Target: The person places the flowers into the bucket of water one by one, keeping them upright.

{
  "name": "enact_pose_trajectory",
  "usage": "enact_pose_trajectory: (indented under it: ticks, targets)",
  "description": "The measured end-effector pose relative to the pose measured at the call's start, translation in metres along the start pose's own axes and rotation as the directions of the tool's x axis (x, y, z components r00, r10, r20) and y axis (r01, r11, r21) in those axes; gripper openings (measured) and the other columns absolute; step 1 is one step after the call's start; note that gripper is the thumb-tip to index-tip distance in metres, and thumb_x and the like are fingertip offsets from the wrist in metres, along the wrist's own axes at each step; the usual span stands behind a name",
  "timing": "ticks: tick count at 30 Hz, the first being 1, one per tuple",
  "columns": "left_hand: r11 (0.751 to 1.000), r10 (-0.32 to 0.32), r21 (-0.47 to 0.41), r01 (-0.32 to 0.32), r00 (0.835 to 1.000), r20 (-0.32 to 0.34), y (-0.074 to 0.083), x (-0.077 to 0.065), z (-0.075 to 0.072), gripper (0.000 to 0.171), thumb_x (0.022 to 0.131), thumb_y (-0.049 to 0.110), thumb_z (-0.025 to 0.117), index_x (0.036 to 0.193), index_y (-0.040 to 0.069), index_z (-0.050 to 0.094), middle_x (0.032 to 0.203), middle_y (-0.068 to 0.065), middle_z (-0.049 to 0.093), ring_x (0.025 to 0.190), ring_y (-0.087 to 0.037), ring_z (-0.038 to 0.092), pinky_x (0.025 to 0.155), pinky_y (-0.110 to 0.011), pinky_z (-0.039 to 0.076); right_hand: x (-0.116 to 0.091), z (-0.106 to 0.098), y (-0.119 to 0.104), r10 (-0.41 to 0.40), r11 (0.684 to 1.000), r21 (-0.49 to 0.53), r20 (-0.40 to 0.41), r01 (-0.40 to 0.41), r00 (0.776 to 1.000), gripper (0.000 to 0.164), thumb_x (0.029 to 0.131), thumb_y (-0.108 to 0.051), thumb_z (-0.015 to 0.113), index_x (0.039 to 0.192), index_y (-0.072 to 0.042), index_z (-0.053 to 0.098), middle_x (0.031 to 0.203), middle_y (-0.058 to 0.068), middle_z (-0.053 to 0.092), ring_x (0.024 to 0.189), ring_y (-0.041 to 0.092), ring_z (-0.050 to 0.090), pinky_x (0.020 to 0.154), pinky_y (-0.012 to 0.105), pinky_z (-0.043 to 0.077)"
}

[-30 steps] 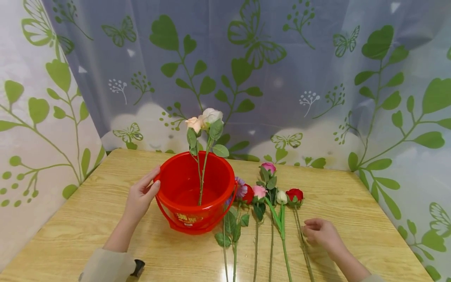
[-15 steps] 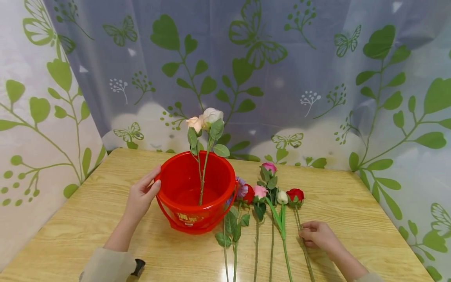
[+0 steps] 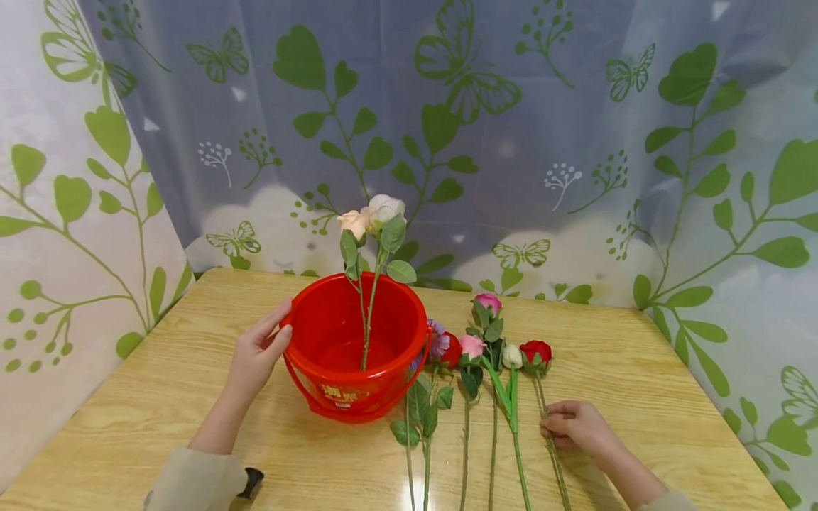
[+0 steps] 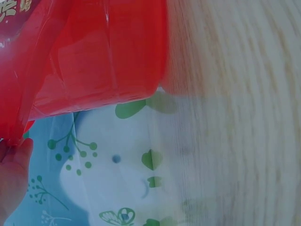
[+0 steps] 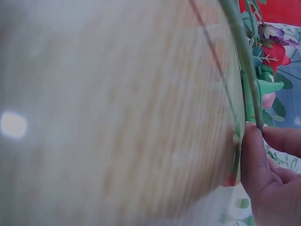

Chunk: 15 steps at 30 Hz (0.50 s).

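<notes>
My left hand [image 3: 258, 348] holds the left rim of a red bucket [image 3: 341, 390]; in the left wrist view its fingers [image 4: 16, 162] lie at the rim. A peach rose [image 3: 353, 223] and a white rose [image 3: 385, 210] stand upright inside the bucket, their stems leaning on each other. On the right, my right hand [image 3: 580, 428] pinches the stem of a red rose [image 3: 535, 353] between thumb and forefinger. The right wrist view shows that stem [image 5: 242, 52] passing between the fingertips, with the bloom out of sight there.
Left of the red rose lie a white tulip [image 3: 512, 356], a pink rose [image 3: 471, 346], a magenta rose [image 3: 488, 304], another red rose [image 3: 450, 350] and a purple flower [image 3: 438, 341]. The wooden table [image 3: 140, 426] ends at a patterned curtain [image 3: 396, 106].
My right hand has moved slightly left to the red rose's stem and now pinches it. The left hand and the bucket have stayed in place.
</notes>
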<state>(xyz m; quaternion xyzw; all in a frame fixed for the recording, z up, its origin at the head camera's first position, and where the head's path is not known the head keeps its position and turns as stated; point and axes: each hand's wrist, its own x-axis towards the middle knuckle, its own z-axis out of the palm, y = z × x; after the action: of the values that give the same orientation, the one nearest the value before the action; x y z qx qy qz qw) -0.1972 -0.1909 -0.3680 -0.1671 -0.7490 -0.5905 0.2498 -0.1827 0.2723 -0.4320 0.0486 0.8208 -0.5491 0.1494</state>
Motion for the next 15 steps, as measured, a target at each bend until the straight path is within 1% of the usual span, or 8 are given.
enact_pose_trajectory:
  ticks: [3, 7, 10, 15]
  targets:
    - [1.0, 0.004, -0.004, -0.004, 1.0, 0.0, -0.0005, 0.0003, 0.0001, 0.033, 0.084, -0.011, 0.049, 0.116, -0.019, 0.046, 0.122, -0.032, 0.042, 0.106, 0.007, 0.043, 0.079, -0.011, 0.041, -0.0019, -0.0012, -0.0012, -0.01, 1.0, 0.018, 0.007, 0.01, 1.0, 0.041, 0.084, 0.001, 0.053, 0.113, 0.024, 0.037, 0.084, 0.01, 0.063, 0.076, 0.02, 0.062, 0.064, 0.032, 0.053]
    - [1.0, 0.0, -0.004, 0.0, 1.0, 0.004, 0.0001, 0.0003, 0.0001, 0.033, 0.084, -0.011, 0.049, 0.116, -0.019, 0.045, 0.122, -0.032, 0.042, 0.106, 0.007, 0.043, 0.079, -0.011, 0.041, -0.0039, -0.0037, -0.0015, -0.031, 0.999, 0.026, 0.008, 0.031, 0.999, 0.043, 0.086, -0.001, 0.052, 0.115, 0.026, 0.034, 0.088, 0.014, 0.063, 0.078, 0.022, 0.062, 0.065, 0.033, 0.053]
    - [1.0, -0.006, 0.0, 0.006, 1.0, 0.006, 0.001, 0.0001, -0.0002, 0.033, 0.084, -0.011, 0.049, 0.116, -0.019, 0.045, 0.123, -0.032, 0.042, 0.106, 0.008, 0.043, 0.079, -0.011, 0.041, -0.0051, -0.0046, -0.0027, -0.021, 0.999, 0.025, -0.026, 0.022, 0.999, 0.044, 0.087, -0.002, 0.051, 0.117, 0.024, 0.033, 0.09, 0.016, 0.062, 0.081, 0.023, 0.061, 0.067, 0.036, 0.052]
    - [1.0, -0.007, 0.004, 0.007, 1.0, 0.004, 0.0019, 0.0, -0.0002, 0.033, 0.084, -0.011, 0.049, 0.116, -0.019, 0.045, 0.123, -0.033, 0.041, 0.105, 0.009, 0.043, 0.078, -0.011, 0.041, -0.0081, -0.0056, -0.008, -0.017, 0.999, 0.034, -0.074, 0.019, 0.997, 0.045, 0.086, -0.003, 0.053, 0.119, 0.021, 0.035, 0.089, 0.01, 0.061, 0.081, 0.021, 0.06, 0.069, 0.036, 0.052]
